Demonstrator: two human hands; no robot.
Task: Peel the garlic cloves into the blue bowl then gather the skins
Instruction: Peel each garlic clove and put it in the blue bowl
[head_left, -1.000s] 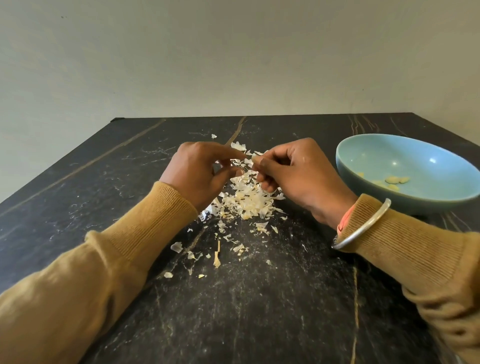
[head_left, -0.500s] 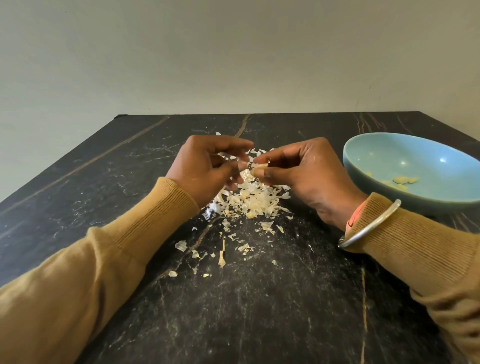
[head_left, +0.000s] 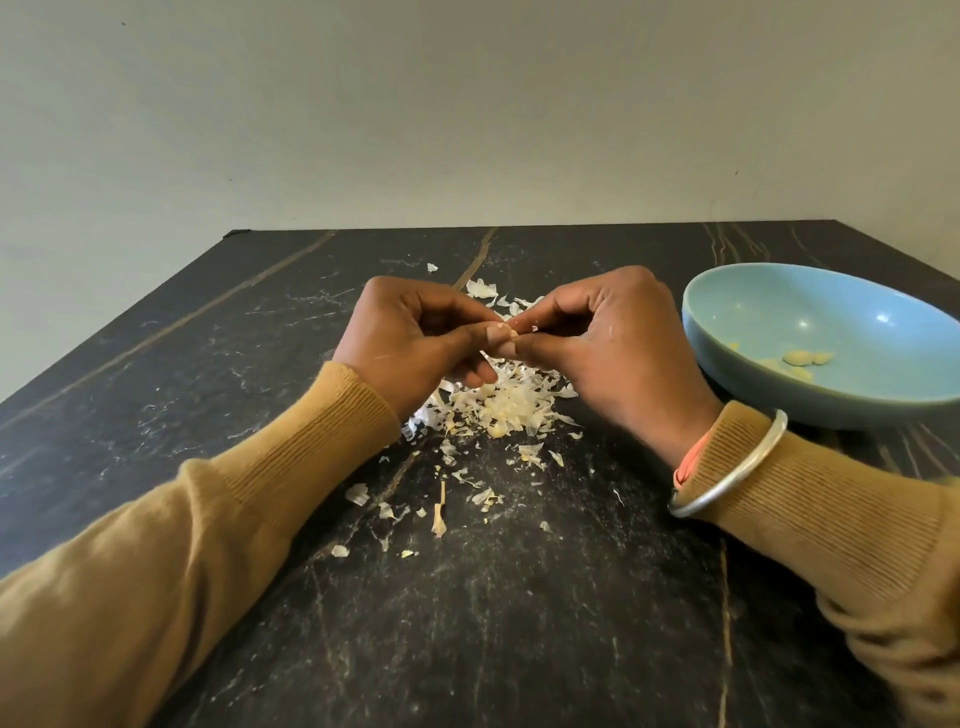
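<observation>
While left hand (head_left: 415, 345) and right hand (head_left: 602, 343) both pinch one small garlic clove (head_left: 511, 332) at frame centre, thumbs and curled fingers tight on it, peeling is mid-step. Next, likely: strip remaining papery skin, drop clove into glossy blue bowl (head_left: 769, 400), right edge, holding few pale peeled cloves (head_left: 802, 358). Thin curled skins (head_left: 509, 408) heap below hands on dark veined table (head_left: 519, 649).

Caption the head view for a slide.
The left hand and right hand pinch a garlic clove over a pile of skins on the dark table; peeled cloves lie in the blue bowl.
</observation>
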